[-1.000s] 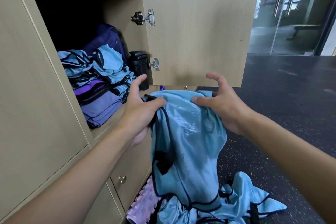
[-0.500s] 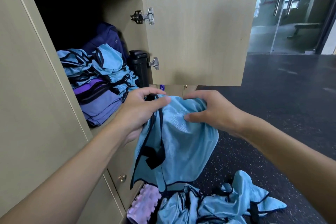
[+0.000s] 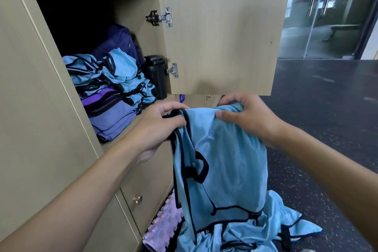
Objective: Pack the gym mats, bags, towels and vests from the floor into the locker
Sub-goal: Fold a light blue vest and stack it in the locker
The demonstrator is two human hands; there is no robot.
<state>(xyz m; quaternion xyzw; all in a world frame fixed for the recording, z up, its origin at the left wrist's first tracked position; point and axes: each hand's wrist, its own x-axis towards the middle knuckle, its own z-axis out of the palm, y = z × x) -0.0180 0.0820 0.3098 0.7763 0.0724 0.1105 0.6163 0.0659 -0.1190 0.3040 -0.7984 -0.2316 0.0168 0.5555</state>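
Note:
A light blue vest with black trim (image 3: 223,161) hangs in front of the locker (image 3: 41,108), held up by both hands. My left hand (image 3: 157,129) pinches its black-edged top corner. My right hand (image 3: 247,118) grips the top edge further right. Inside the open compartment lie folded blue vests (image 3: 114,75) on purple towels (image 3: 110,118), with a dark blue bag (image 3: 120,41) behind and a black container (image 3: 156,75) at the right. More blue vests (image 3: 245,235) lie crumpled on the floor below.
The locker door (image 3: 221,30) stands open to the right, above my hands. A pink ridged foam roller (image 3: 161,229) lies against the lower drawers (image 3: 147,186). Dark speckled floor (image 3: 319,129) stretches to the right toward glass doors (image 3: 323,10).
The vest was bunched up shorter half a second ago; it now hangs longer again, with my hands spread apart along its top edge.

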